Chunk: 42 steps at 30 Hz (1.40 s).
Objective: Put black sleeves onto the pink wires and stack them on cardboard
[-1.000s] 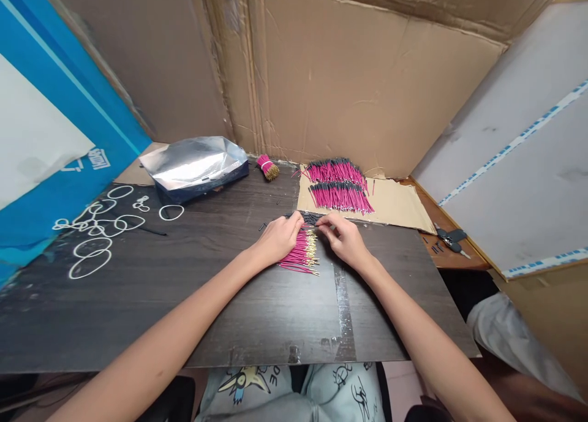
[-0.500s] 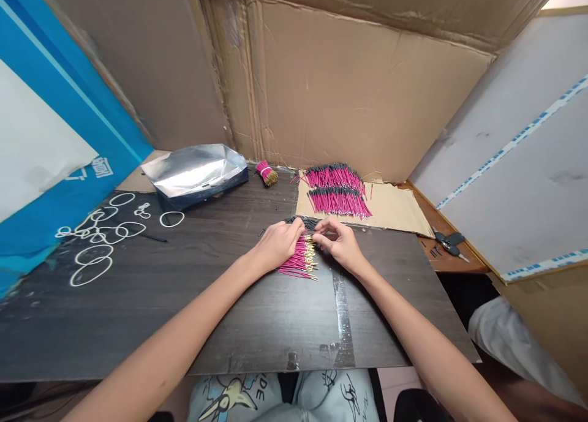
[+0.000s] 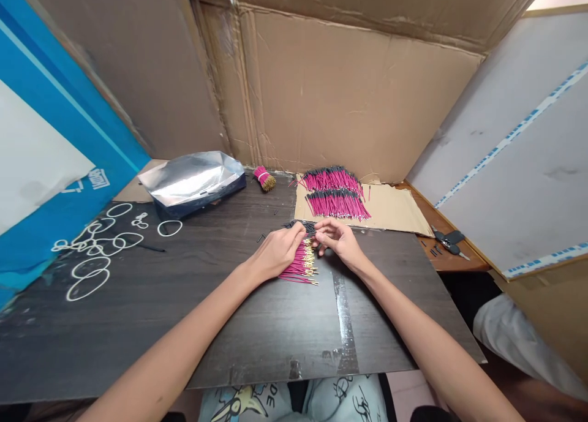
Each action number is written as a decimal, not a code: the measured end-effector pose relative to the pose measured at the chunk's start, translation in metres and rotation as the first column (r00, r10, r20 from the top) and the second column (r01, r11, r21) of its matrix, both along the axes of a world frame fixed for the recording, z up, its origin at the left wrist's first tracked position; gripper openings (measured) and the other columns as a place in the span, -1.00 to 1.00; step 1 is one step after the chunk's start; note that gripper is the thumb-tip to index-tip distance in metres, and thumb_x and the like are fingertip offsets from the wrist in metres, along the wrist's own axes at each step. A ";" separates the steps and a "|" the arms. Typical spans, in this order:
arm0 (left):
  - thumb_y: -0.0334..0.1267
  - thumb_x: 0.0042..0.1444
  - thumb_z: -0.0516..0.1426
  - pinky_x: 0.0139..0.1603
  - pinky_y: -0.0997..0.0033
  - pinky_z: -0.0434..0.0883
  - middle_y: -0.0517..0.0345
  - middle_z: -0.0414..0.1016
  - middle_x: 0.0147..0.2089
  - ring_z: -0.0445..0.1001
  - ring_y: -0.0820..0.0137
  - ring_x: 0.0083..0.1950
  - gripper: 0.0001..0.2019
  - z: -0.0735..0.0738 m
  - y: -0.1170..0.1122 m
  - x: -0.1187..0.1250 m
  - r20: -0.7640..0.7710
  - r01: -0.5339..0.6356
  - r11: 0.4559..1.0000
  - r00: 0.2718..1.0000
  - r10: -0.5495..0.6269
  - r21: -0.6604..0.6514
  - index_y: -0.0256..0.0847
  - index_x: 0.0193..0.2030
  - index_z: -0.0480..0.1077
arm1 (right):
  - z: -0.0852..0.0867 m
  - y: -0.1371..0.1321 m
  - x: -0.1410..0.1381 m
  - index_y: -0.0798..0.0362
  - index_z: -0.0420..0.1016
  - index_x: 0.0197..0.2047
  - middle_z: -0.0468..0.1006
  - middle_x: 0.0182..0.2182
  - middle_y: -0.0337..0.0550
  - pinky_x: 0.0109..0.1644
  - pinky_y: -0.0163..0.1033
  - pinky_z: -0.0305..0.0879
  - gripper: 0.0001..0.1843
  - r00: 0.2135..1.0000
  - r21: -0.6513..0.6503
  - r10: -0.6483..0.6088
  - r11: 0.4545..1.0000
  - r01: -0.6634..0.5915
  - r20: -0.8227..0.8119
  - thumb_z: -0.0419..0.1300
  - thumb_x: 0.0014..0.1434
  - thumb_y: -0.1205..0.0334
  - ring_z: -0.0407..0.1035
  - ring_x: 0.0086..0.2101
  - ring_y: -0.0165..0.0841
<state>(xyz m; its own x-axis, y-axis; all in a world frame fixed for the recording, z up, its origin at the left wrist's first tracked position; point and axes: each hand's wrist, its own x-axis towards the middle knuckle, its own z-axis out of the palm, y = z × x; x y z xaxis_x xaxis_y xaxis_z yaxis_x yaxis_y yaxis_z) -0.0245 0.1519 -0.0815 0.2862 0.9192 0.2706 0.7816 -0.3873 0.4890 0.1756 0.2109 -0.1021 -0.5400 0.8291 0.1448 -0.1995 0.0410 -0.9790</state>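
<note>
Midway across the desk (image 3: 138,324), the left hand (image 3: 275,253) is lying over a loose pile of pink wires (image 3: 301,267) with its fingers curled down. It is seemingly pinning them so the gold tips are facing the right hand (image 3: 340,241); whether it is gripping any, I cannot tell. The right fingers are pinching shut on something too small to identify. Beyond, black sleeves (image 3: 307,226) are lying within reach, and sleeved wires (image 3: 337,195) are lying in rows on a cardboard sheet (image 3: 395,211) at the far edge.

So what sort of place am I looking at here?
Probably a small hand-assembly workstation, walled off with cardboard sheets. Loose pink wires lie piled in front, neat rows of wires sit on a cardboard mat, and white rubber bands lie at the left.
</note>
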 end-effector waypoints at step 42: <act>-0.07 -0.05 0.45 -0.03 0.40 0.49 0.14 0.57 -0.21 0.58 0.41 -0.21 -0.42 0.005 -0.007 0.015 0.879 0.003 0.930 0.329 0.346 -0.367 -0.09 0.11 0.46 | 0.014 -0.038 -0.019 0.08 0.44 -0.33 0.41 -0.53 -0.30 -0.51 -0.37 -0.01 -0.71 0.986 -0.004 0.165 0.986 -0.165 -0.002 0.27 0.24 0.02 0.16 -0.55 -0.48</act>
